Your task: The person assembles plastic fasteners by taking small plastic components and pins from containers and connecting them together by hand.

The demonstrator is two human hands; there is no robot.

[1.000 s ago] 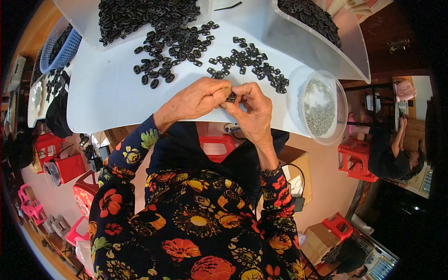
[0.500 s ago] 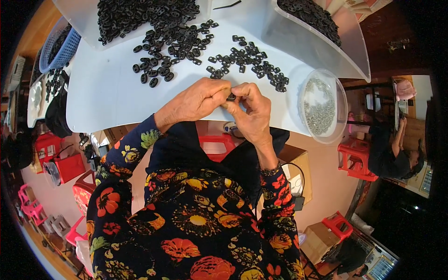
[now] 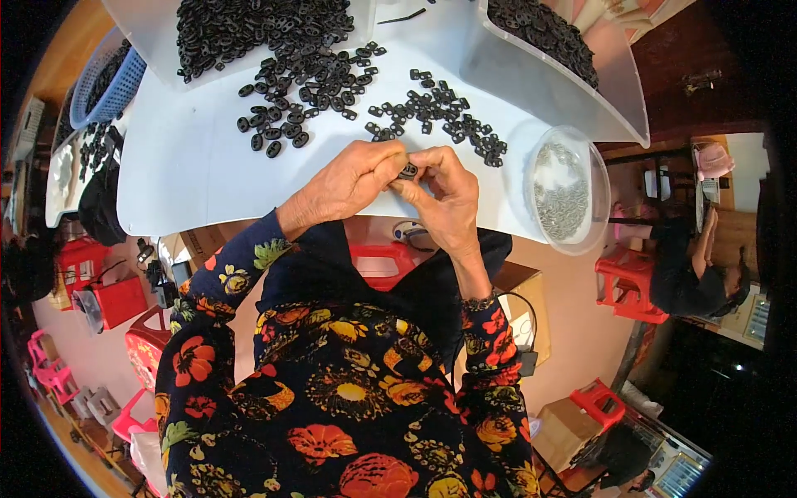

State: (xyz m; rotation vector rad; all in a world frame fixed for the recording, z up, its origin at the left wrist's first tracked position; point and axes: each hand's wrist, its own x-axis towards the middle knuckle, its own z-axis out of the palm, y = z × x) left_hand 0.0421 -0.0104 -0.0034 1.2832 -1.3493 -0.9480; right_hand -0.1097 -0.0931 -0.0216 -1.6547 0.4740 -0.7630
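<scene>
Both my hands meet over the near edge of the white table [image 3: 199, 178]. A small black oval part with two holes [image 3: 408, 171] sits pinched between them. My left hand [image 3: 353, 178] closes on it from one side, thumb and forefinger together. From the other side my right hand [image 3: 447, 195] grips it with thumb and bent fingers. Fingertips hide much of the part. Beyond my hands lie a pile of black oval two-hole pieces [image 3: 290, 130] and, to its right, a scatter of smaller black pieces [image 3: 436, 104].
A clear round tub [image 3: 599, 199] of small shiny metal pieces stands at right. Two translucent bins, one [image 3: 369, 21] at the back and one [image 3: 531, 70] at back right, hold black parts. A blue basket [image 3: 116, 91] is at far left. Another person [image 3: 693, 270] sits at right.
My hands stay together and the black part has turned slightly, showing more of its face. The tub and right bin appear shifted a little left in the view.
</scene>
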